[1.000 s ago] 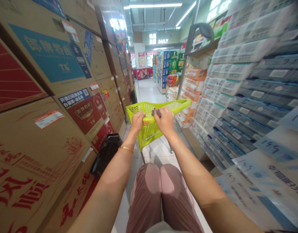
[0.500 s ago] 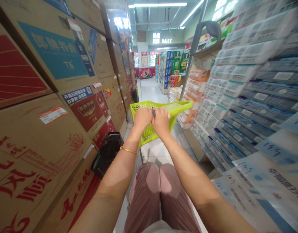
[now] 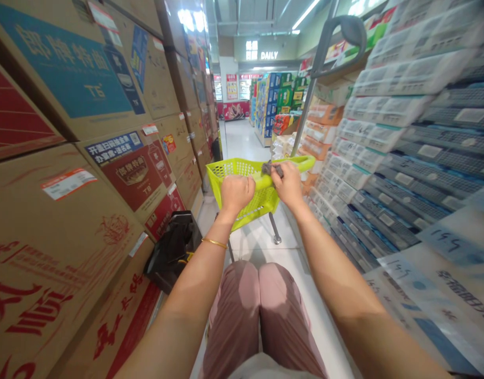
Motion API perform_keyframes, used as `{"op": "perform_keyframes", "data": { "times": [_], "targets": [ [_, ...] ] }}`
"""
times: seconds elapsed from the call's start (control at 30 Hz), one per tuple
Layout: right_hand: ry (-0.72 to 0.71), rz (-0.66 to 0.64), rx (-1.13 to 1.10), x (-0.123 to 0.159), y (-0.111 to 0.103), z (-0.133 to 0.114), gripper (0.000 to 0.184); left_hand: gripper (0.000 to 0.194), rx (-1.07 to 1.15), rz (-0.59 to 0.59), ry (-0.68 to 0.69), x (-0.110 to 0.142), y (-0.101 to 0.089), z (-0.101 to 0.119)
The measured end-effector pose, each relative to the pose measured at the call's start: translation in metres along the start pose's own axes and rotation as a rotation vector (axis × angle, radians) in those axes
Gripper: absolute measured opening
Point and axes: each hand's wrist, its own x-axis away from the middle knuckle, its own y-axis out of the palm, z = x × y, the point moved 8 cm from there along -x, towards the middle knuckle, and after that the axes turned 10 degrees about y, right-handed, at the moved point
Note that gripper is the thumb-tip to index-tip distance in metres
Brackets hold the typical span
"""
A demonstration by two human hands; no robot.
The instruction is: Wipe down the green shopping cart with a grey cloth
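Observation:
In front of me stands a lime-green shopping cart (image 3: 248,211) with a perforated basket and grey legs. My left hand (image 3: 237,195) is a fist around the left part of its green handle (image 3: 297,165). Farther right along that bar, my right hand (image 3: 288,184) has its fingers closed on a crumpled grey cloth (image 3: 272,169), which rests against the handle. My right hand's fingertips are partly hidden by the cloth. The basket's inside is mostly out of sight.
Stacked cardboard cartons (image 3: 123,181) wall the left side, with a black bag (image 3: 174,247) on the floor beside them. Packaged goods (image 3: 384,137) are piled on the right, near a grey upright handle (image 3: 340,47). A white-tiled aisle (image 3: 239,138) runs ahead to more shelves.
My hands have moved apart: the right one slid right along the handle with the grey cloth. The view has shifted slightly, and more of the cart's legs shows.

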Motion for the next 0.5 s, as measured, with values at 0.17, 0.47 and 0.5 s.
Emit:
{"op": "perform_keyframes", "data": {
  "times": [0.17,0.47,0.5],
  "targets": [
    [0.099,0.089,-0.012,-0.002,-0.005,0.01,0.026,0.045,0.004,0.011,-0.031,0.003,0.001,-0.005],
    [0.024,0.014,0.088,0.033,0.021,-0.058,0.024,0.042,0.036,0.036,-0.022,0.005,-0.002,-0.015],
    [0.018,0.008,0.091,0.035,0.023,-0.062,0.025,0.042,0.034,0.04,-0.012,0.006,-0.003,-0.017]
  ]
}}
